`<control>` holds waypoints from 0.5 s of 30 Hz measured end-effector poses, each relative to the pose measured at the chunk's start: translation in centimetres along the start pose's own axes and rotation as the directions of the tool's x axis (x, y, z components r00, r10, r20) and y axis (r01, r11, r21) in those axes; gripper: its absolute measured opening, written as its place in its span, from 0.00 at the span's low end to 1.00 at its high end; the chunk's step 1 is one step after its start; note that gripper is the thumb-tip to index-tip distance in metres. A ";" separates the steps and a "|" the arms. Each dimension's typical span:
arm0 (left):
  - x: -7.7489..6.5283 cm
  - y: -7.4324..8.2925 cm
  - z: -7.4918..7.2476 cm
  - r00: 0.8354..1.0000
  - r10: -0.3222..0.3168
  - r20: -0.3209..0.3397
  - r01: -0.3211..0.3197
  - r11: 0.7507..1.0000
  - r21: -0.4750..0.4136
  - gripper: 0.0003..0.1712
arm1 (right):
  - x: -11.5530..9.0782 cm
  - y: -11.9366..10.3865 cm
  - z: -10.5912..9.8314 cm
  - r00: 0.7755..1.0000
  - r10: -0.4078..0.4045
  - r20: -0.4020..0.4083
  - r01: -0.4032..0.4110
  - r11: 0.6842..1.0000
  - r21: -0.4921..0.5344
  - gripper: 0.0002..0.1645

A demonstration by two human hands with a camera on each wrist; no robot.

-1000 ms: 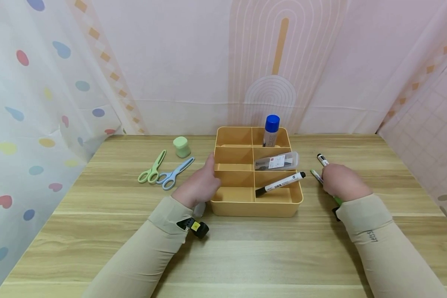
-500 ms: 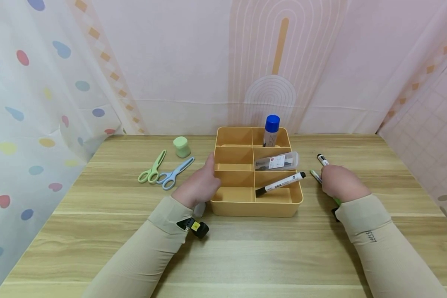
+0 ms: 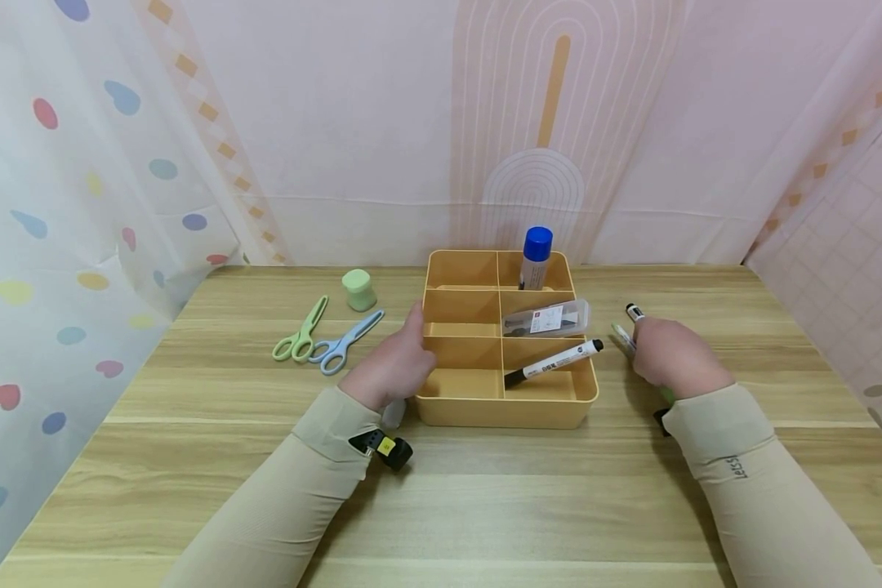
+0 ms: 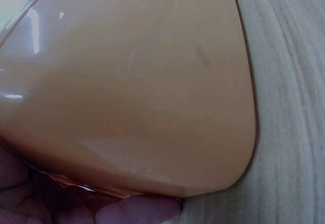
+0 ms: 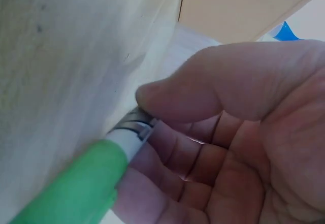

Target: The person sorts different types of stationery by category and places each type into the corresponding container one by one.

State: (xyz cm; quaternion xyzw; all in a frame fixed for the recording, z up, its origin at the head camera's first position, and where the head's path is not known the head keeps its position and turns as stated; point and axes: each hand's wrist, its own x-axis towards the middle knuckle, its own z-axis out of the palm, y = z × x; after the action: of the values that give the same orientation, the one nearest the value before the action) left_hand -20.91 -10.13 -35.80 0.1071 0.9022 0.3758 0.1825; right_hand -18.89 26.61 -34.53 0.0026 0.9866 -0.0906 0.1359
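In the head view my left hand [image 3: 397, 363] holds the left wall of a tan storage box [image 3: 496, 412], thumb at the rim. The box's smooth outer wall [image 4: 152, 97] fills the left wrist view, with fingertips along its lower edge. To the right of the box, my right hand [image 3: 676, 355] pinches a green-and-white pen [image 5: 76, 183] between thumb and fingers, close over the table; much of the pen is hidden by the hand in the head view. A black-capped marker [image 3: 634, 312] lies just beyond that hand, partly covered by it.
In the box are a blue-capped glue stick [image 3: 535, 260], a clear plastic case [image 3: 547, 318] and a white marker [image 3: 559, 360]. Left of it lie green scissors [image 3: 301, 333], blue scissors [image 3: 345, 343] and a green sponge-like block [image 3: 358, 290]. A greyish piece [image 3: 393, 413] shows under the left wrist.
My right hand has shifted slightly left and away from me, and the pen's far tip has moved up a little in the head view. The left hand and box stay put.
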 end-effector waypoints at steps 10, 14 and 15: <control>-0.2 0.0 0.0 1.000 -0.007 0.006 0.007 1.000 0.014 0.51 | -0.4 0.0 -0.3 0.995 0.001 -0.096 0.006 0.997 0.076 0.10; -0.3 0.1 0.0 1.000 -0.011 0.007 0.011 1.000 0.022 0.51 | -0.6 -0.1 -0.5 0.993 0.026 -0.111 -0.011 0.991 0.134 0.14; -0.3 0.1 0.0 1.000 -0.012 0.007 0.012 1.000 0.020 0.51 | -0.6 -0.2 -0.6 0.992 0.035 -0.118 -0.016 0.988 0.151 0.17</control>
State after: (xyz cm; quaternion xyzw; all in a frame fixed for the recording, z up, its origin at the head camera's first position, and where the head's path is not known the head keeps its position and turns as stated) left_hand -20.64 -10.13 -35.62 0.1051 0.9058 0.3654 0.1870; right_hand -18.42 26.58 -33.79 0.0309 0.9832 -0.1624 0.0768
